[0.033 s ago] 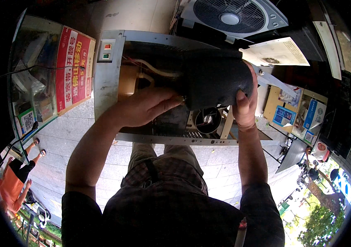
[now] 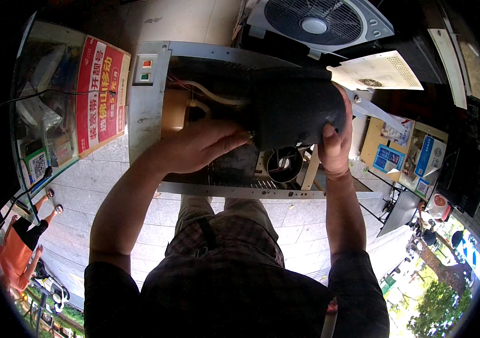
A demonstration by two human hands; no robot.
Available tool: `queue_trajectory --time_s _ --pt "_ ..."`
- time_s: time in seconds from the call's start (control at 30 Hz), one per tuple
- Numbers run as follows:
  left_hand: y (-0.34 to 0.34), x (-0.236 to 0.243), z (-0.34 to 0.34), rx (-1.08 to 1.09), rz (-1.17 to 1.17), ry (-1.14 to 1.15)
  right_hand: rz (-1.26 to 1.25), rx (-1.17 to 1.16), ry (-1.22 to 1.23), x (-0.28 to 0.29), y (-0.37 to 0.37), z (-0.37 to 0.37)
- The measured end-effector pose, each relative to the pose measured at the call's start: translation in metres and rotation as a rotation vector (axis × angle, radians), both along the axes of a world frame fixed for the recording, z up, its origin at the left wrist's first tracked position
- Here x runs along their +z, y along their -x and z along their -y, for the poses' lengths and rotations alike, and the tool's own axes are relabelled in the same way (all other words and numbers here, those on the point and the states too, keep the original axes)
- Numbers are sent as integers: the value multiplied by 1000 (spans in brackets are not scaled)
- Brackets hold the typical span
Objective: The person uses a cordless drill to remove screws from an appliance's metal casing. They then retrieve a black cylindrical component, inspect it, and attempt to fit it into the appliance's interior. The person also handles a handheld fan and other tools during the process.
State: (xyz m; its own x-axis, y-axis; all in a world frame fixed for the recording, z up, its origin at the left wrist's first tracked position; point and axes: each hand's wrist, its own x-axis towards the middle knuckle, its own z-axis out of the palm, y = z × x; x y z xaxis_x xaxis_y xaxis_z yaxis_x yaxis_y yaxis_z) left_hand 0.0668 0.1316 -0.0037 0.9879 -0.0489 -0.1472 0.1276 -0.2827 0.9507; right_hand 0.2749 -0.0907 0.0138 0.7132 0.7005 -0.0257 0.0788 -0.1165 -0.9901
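Observation:
Both my hands are on a dark, curved, matte block or sleeve [image 2: 302, 107] above an open metal cabinet [image 2: 151, 107]; its exact kind is unclear. My right hand [image 2: 335, 143] grips its right end, thumb on the near face, the other fingers mostly hidden behind. At its lower left edge, my left hand [image 2: 206, 145] pinches with thumb and fingertips, partly in shadow. Inside the cabinet, to the left of the block, sit a tan rounded part [image 2: 175, 110] and a pale hose [image 2: 217, 97]. Below the block shows a round dark opening with a metal rim [image 2: 285, 163].
Red and green switches [image 2: 146, 70] sit on the cabinet's left panel. A grey box fan [image 2: 314, 25] and a cream perforated panel [image 2: 378, 70] lie beyond it. At left stands a glass case [image 2: 54, 129] with a red sign. A person in orange [image 2: 17, 256] is at far left.

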Motion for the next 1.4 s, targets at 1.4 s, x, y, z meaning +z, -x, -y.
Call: queue_trajectory --time_s 1.4 --pt "-15 13 11 -145 25 -653 -232 -31 38 2 9 5"
